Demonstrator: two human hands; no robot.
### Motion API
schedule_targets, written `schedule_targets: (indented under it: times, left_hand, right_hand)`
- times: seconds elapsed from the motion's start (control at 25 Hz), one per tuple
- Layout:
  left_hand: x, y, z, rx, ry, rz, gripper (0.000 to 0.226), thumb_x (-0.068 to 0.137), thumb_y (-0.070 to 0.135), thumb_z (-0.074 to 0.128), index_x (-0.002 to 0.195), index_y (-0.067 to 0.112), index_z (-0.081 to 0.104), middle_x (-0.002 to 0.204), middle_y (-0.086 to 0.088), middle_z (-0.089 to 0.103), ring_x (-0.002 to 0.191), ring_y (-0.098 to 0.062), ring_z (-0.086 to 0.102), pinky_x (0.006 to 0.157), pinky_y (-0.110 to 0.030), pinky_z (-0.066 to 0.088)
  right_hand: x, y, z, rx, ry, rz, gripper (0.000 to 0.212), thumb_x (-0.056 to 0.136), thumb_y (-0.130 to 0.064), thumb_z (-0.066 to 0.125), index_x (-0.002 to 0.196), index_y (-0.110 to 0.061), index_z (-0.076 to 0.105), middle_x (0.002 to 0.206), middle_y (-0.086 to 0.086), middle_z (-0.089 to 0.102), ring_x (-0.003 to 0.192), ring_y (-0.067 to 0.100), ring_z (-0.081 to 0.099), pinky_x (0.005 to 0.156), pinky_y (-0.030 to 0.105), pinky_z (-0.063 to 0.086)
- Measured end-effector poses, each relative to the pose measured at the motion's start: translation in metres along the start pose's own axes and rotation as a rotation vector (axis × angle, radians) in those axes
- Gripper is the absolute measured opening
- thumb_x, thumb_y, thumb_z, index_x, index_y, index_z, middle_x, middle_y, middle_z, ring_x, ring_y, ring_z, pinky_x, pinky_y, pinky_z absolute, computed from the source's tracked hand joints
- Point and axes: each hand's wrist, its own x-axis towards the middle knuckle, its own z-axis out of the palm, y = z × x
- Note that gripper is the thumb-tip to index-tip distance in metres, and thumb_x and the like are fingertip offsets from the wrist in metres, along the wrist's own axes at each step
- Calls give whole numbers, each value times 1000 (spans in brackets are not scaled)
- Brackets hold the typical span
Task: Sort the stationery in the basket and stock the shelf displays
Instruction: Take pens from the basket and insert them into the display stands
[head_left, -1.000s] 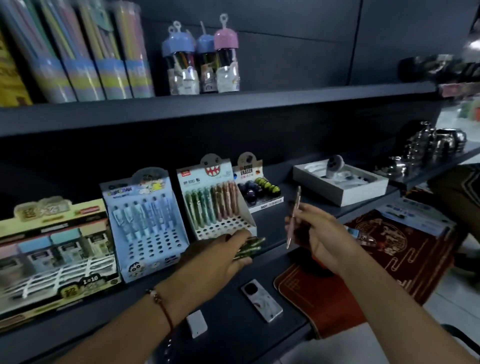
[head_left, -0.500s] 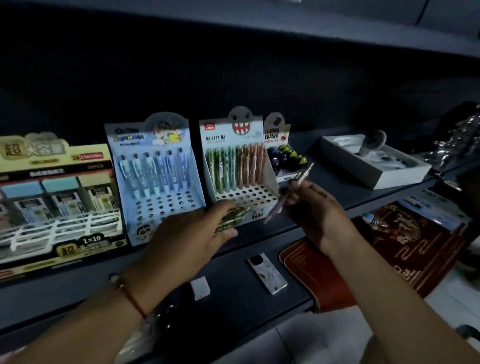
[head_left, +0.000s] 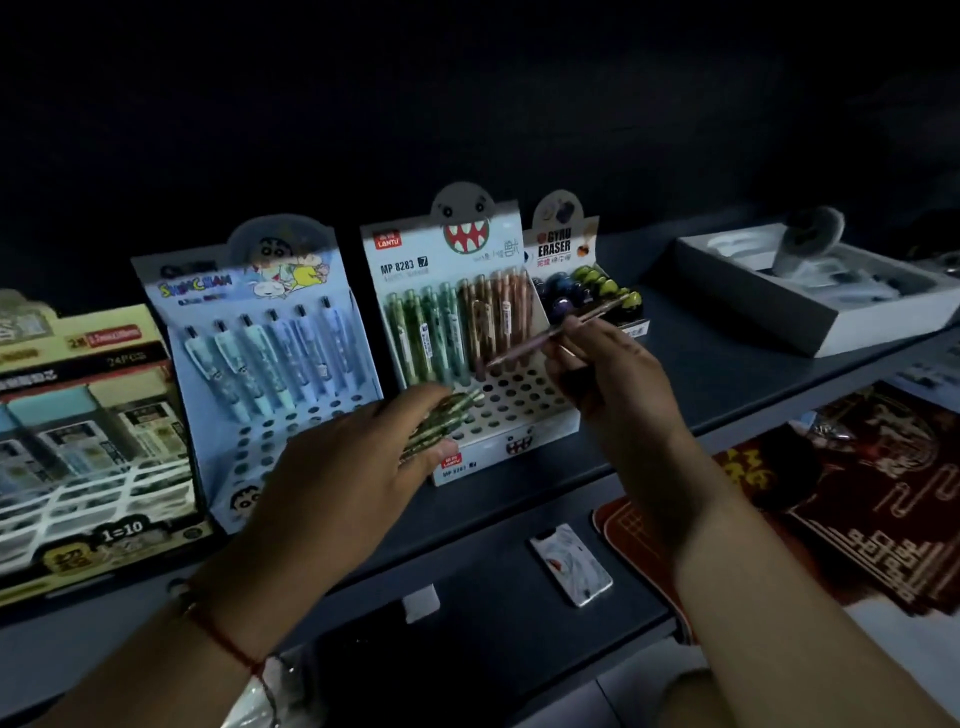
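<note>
Right hand (head_left: 605, 374) pinched brown pen (head_left: 550, 332) at fingertips over display box (head_left: 511, 415); left hand (head_left: 353, 467) fingers curled around green pens (head_left: 441, 415).

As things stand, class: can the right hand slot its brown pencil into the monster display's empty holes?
Probably yes: the right hand holds the brown pencil just above the monster display, with nothing between.

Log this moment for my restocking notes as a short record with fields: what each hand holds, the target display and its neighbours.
left hand: grips a bundle of green patterned pens
right hand: pinches one brown-pink pen, tilted, tip toward the display
target display: white monster-face pen stand, green pens left, brown right, front holes empty
left neighbour: blue cartoon pen stand
right neighbour: gyro eraser box
</note>
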Motion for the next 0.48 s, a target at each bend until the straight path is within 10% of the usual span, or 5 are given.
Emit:
schedule_targets:
  times: [0.48]
  left_hand:
    - [5,-3,9,-50,-13,-29,50,93,57,44,140,42,39,106,7,70,78,-11,64,62,-27,48]
  right_hand:
    - [9,23,19,-811,-102,-502,19,97,-8,55,83,-12,67,75,2,70,71,9,67,67,28,56]
